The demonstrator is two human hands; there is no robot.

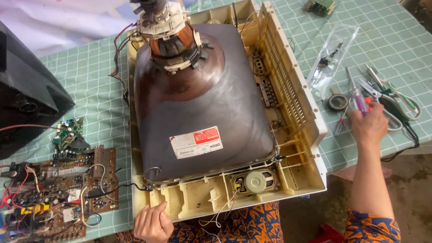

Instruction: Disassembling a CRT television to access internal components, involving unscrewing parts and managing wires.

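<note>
A white-and-red rectangular label sits low on the grey glass picture tube. The left hand, fingers curled, grips the cream plastic television frame. The right hand closes on a purple-handled screwdriver, its long axis pointing away, beside a clear plastic bag.

Pretty cramped: the picture tube fills the cream TV shell, leaving only narrow side gaps. Circuit board crowds the left, tools clutter the right tablecloth.
</note>
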